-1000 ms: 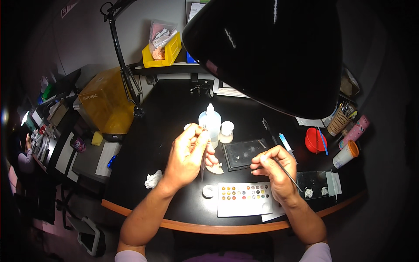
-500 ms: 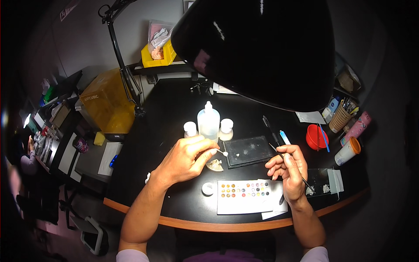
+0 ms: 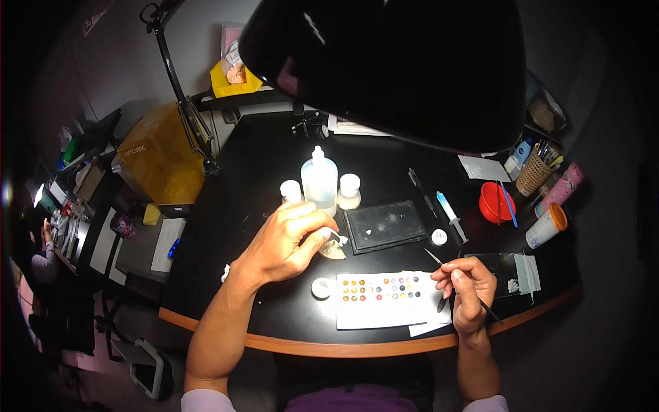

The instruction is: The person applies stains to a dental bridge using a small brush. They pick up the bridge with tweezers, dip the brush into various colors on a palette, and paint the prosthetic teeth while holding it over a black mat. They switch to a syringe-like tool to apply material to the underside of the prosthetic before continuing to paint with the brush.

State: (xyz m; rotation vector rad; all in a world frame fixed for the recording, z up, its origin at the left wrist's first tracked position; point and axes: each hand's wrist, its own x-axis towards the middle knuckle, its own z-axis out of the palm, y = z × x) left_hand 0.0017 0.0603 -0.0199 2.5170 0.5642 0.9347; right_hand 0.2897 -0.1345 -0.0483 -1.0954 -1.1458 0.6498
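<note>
My left hand point(image 3: 283, 240) is closed, its fingertips pinching a thin stick with a small white tooth-like piece point(image 3: 342, 240) at the end. This piece is just above a beige plaster model point(image 3: 332, 250) lying on the desk. In my right hand point(image 3: 467, 292) is a thin, dark-handled paintbrush point(image 3: 432, 257), its tip pointing up and left. Below the brush lies a white palette sheet point(image 3: 374, 317) with rows of coloured dots. A small white round jar point(image 3: 321, 288) stands left of the sheet. Behind the model is a dark rectangular slab point(image 3: 386, 228) with a small pale chip on it.
A clear dropper bottle point(image 3: 319, 185) stands between two white-capped jars. Right of the slab are a syringe point(image 3: 450, 214), a pen point(image 3: 420, 191) and a white cap point(image 3: 438, 237). A red bowl point(image 3: 491, 206) holds brushes. A large black lamp shade point(image 3: 391, 69) hangs over the desk.
My right hand has moved down and slightly right with the paintbrush, uncovering the white cap and syringe. My left hand still pinches the stick, its white piece now nearer the model.
</note>
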